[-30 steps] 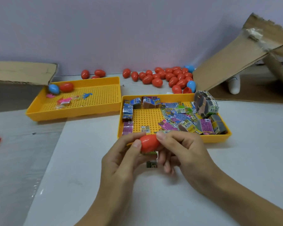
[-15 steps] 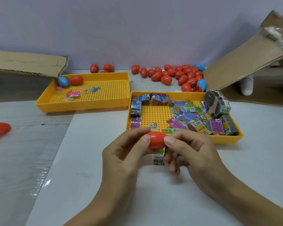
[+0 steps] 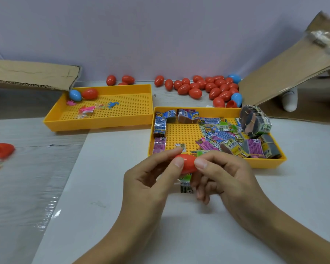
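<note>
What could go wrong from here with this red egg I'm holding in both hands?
1. The left hand and right hand pinch the red egg only by fingertips; the smooth shell might slip and roll away across the table.
2. The folded leaflet shows just below the egg; it could drop or get crumpled if the fingers shift.
3. The yellow tray sits right behind the hands; a slip might knock its near wall.

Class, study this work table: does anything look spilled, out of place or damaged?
Yes. A heap of red and blue eggs lies loose on the table at the back, in no tray. A bundle of leaflets perches tilted at the right tray's far corner. The cardboard flap at right has a torn, tape-ragged edge.
</note>
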`<action>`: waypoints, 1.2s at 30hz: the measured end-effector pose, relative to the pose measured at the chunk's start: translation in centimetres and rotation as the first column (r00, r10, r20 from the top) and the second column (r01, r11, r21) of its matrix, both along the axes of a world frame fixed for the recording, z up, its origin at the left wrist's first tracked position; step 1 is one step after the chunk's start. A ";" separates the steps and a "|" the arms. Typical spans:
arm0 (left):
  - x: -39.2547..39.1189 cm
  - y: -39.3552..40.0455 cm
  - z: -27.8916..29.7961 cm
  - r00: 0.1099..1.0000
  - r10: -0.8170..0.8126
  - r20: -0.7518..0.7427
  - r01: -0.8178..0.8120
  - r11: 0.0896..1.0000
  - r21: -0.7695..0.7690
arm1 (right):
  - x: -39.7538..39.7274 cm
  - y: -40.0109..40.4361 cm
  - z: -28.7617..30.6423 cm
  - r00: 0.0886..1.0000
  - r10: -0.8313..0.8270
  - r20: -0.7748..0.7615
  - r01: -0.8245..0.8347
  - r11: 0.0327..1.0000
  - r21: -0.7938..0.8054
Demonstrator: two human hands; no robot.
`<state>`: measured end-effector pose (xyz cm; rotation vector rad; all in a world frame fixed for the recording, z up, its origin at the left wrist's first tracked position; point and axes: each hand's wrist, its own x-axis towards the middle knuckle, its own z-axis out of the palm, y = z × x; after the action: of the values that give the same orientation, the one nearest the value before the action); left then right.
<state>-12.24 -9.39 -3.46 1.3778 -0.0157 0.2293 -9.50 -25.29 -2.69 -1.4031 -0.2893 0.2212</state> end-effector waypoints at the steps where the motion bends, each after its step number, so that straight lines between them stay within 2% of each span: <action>1: 0.0 0.0 0.1 1.000 -0.012 0.003 0.012 1.000 0.012 | 0.0 0.0 0.1 1.000 -0.002 -0.011 0.002 1.000 0.003; 8: -0.1 0.2 0.3 0.999 -0.047 0.013 0.047 0.999 0.017 | -0.2 0.0 0.0 0.998 -0.061 0.014 0.061 0.998 -0.016; 19: 0.2 0.8 0.6 0.996 -0.093 0.018 0.089 0.986 0.144 | -0.3 -0.1 0.0 0.993 -0.087 0.075 0.086 0.996 0.010; 29: 0.2 0.6 0.2 0.986 -0.078 0.147 0.061 0.991 0.117 | -0.5 -0.4 -1.0 0.959 -0.055 0.278 0.076 0.995 -0.067; 36: 0.3 0.5 0.1 0.986 -0.062 0.154 0.048 0.994 0.097 | -0.4 -0.3 -1.2 0.957 -0.056 0.283 0.076 0.995 -0.060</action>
<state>-11.93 -8.85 -3.38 1.4468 -0.1970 0.2930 -9.91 -25.60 -3.91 -1.5129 -0.4723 -0.0257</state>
